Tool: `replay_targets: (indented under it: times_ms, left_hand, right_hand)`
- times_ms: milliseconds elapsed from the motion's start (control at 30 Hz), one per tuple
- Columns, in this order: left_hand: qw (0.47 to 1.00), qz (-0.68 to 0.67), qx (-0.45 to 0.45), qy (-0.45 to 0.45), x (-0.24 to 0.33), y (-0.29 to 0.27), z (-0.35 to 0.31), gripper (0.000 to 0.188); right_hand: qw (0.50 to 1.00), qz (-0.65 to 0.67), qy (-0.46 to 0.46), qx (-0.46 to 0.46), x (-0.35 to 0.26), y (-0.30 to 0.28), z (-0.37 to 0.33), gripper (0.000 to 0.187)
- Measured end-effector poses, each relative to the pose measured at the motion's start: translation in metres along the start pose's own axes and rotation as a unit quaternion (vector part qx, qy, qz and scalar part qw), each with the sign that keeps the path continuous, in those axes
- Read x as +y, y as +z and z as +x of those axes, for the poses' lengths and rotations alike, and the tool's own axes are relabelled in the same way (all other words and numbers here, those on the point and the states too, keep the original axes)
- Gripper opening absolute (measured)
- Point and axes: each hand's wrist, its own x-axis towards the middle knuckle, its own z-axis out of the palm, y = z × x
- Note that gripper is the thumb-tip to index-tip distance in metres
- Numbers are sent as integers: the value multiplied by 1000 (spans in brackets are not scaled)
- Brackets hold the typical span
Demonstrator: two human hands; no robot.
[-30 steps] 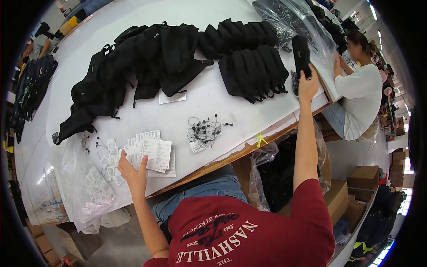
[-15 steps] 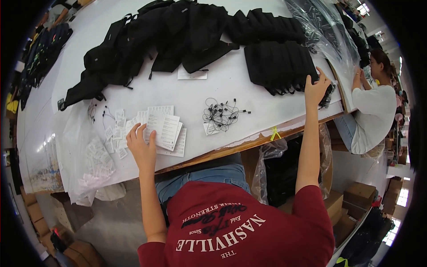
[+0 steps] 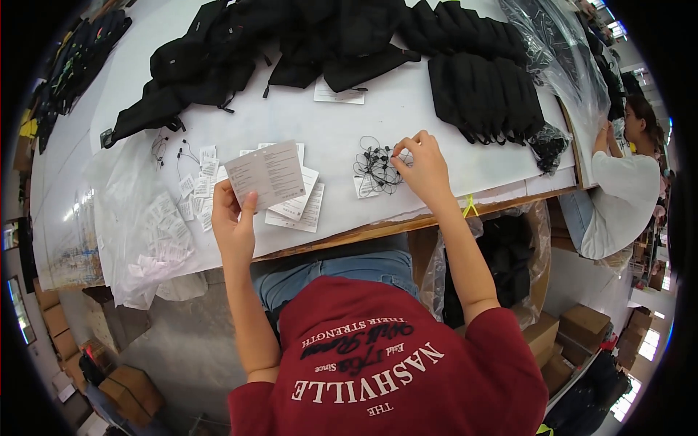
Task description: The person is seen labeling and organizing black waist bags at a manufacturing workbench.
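Raised over the table, a printed white card is held between the thumb and fingers of my left hand. Beneath and beside it lies a loose stack of similar cards. My right hand is at the right side of a tangle of black tag strings, thumb and forefinger pinched on a string. Which single string it is cannot be made out. A white slip lies partly under the tangle. Left of the cards are scattered small white labels.
Black fabric items with zip pulls cover the far side of the table; a neat row lies at the right. A clear plastic bag of labels hangs over the front left edge. Another person works at the right.
My left hand has lifted a card from the stack and tilted it up. My right hand has left the black fabric row and come left to the tangle of strings.
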Motion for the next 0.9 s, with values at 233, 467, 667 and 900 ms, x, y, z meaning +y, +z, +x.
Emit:
replay_targets:
  times_ms: [233,467,667,900]
  left_hand:
    - [990,-107,-61,-65,19,5,-17,27]
    - [979,-172,-34,-102,14,8,-24,37]
    - [944,-279,23,-172,-1,-1,-23,42]
    - [960,-217,-99,-144,7,7,-17,28]
  right_hand:
    - [996,-83,-21,-22,2,7,1,14]
    - [998,27,-46,27,-6,-17,8,12]
    - [925,361,-4,121,-28,-88,8,10]
    - [926,317,111,174,33,-107,1,14]
